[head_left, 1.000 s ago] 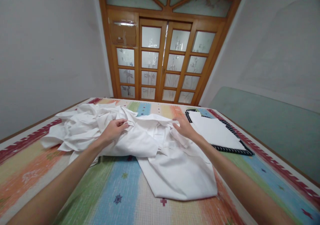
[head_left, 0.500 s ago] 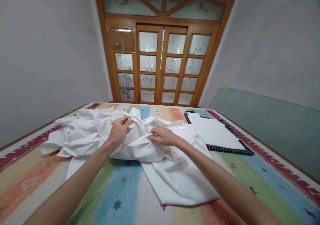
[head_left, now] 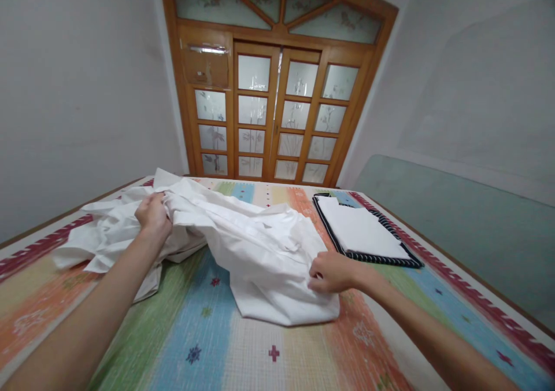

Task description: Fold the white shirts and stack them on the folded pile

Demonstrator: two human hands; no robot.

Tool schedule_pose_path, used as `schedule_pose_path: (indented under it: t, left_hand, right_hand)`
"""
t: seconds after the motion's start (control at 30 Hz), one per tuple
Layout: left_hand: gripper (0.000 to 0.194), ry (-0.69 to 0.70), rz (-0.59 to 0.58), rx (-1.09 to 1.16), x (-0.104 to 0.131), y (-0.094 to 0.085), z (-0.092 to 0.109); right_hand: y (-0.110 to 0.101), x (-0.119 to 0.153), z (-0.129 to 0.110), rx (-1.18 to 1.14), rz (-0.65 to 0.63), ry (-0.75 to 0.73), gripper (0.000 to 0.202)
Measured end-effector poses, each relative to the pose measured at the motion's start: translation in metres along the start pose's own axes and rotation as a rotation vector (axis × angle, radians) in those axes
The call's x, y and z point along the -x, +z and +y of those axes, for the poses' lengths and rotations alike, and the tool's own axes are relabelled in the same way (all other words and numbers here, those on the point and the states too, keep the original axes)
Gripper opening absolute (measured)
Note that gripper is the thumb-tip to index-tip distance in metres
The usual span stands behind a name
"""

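Observation:
A crumpled white shirt-like garment (head_left: 260,252) stretches across the middle of the patterned cloth. My left hand (head_left: 154,213) is closed on its gathered fabric at the left, lifting part of it. At the lower right of the garment, my right hand (head_left: 332,272) pinches the edge with curled fingers. Between the hands the fabric is drawn out, with loose folds. More rumpled white fabric lies left of and beneath my left hand; whether it is all one piece I cannot tell.
Folded white fabric (head_left: 362,229) lies on a black-and-white striped piece (head_left: 381,259) at the right. The colourful striped cloth (head_left: 208,345) covers the surface. A pale green panel (head_left: 459,217) stands along the right wall, and wooden doors (head_left: 277,107) close off the far end.
My hands have moved apart, the left one leftward and the right one rightward and nearer. The white garment, bunched between them before, is now pulled out longer.

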State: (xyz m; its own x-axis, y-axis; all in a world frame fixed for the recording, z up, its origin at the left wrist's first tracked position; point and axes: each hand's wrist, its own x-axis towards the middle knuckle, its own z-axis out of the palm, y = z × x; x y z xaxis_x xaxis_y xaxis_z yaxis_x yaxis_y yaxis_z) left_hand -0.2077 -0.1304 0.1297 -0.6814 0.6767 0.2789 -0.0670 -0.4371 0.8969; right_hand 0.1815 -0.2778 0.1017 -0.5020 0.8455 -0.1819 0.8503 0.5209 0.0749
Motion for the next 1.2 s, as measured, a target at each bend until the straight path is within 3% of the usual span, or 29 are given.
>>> schedule_pose_path:
  t: [0.07, 0.17, 0.33, 0.4, 0.47, 0.63, 0.77, 1.0, 1.2]
  left_hand:
    - [0.011, -0.122, 0.013, 0.094, 0.018, 0.007, 0.008]
    - [0.014, -0.082, -0.152, 0.105, 0.052, 0.018, 0.021]
    - [0.024, 0.244, -0.778, -0.330, 0.108, 0.026, 0.029]
    - [0.023, 0.381, -0.975, -0.466, 0.128, 0.027, 0.025]
    - [0.020, 0.476, -1.069, -0.503, 0.146, 0.028, 0.016]
    - [0.018, 0.506, -1.112, -0.528, 0.166, 0.027, -0.015]
    - [0.017, 0.481, -1.088, -0.497, 0.172, 0.021, -0.031]
    - [0.017, 0.514, -1.047, -0.482, 0.187, 0.009, -0.055]
    - [0.016, 0.588, -1.009, -0.549, 0.193, 0.007, -0.067]
  right_hand:
    - [0.002, 0.004, -0.005, -0.118, -0.098, -0.095, 0.017]
    - [-0.013, -0.001, -0.011, -0.358, 0.050, -0.160, 0.026]
    - [-0.037, -0.032, -0.026, -0.754, 0.554, -0.105, 0.040]
    - [-0.034, -0.049, -0.035, -0.843, 0.631, -0.102, 0.036]
    - [-0.024, -0.064, -0.044, -0.907, 0.657, -0.103, 0.035]
    - [0.010, -0.091, -0.048, -0.951, 0.704, -0.025, 0.037]
    - [0.031, -0.100, -0.040, -0.944, 0.656, 0.004, 0.033]
    - [0.066, -0.110, -0.040, -1.226, 0.572, 0.026, 0.034]
    - [0.077, -0.111, -0.043, -1.270, 0.607, 0.085, 0.035]
